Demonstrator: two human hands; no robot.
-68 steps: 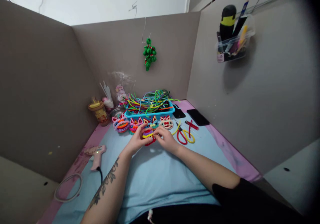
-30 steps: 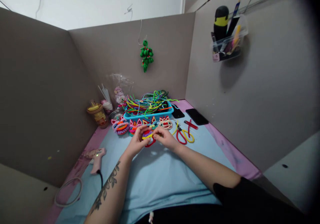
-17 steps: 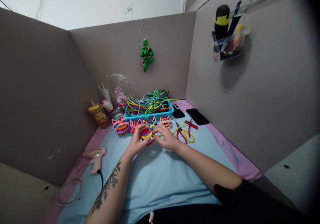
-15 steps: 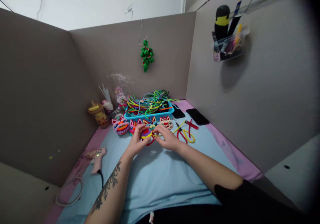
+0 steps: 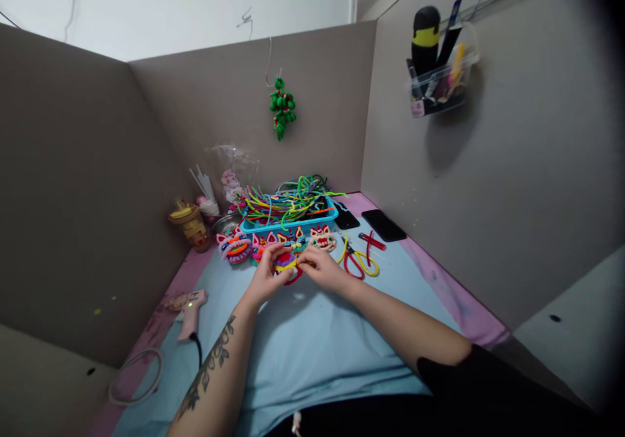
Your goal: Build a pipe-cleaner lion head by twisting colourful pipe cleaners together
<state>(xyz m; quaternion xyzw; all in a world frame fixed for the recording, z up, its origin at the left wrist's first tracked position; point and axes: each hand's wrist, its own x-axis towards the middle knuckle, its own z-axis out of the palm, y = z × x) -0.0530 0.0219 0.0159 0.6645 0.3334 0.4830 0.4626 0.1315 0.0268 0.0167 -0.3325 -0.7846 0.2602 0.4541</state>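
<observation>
Between my two hands is a small fuzzy piece (image 5: pixel 284 261) in purple, red and yellow, with a red loop at its lower edge. My left hand (image 5: pixel 267 274) grips it from the left, thumb at the front. My right hand (image 5: pixel 319 269) pinches its yellow strip at the right side. Just behind my hands stand several colourful animal-face pieces, among them a pink and orange one (image 5: pixel 234 248) and a cream one (image 5: pixel 322 239). Fingers partly cover the held piece.
Behind lies a blue tray (image 5: pixel 288 226) of coloured fuzzy stems. Pliers (image 5: pixel 354 264) with red and yellow handles and a black phone (image 5: pixel 384 226) lie right. At left are a pink glue gun (image 5: pixel 191 313) and a cup (image 5: pixel 191 225). Grey panels enclose the table.
The fingers of my right hand have closed in on the yellow strip. My left hand keeps its hold. The whole view has shifted slightly.
</observation>
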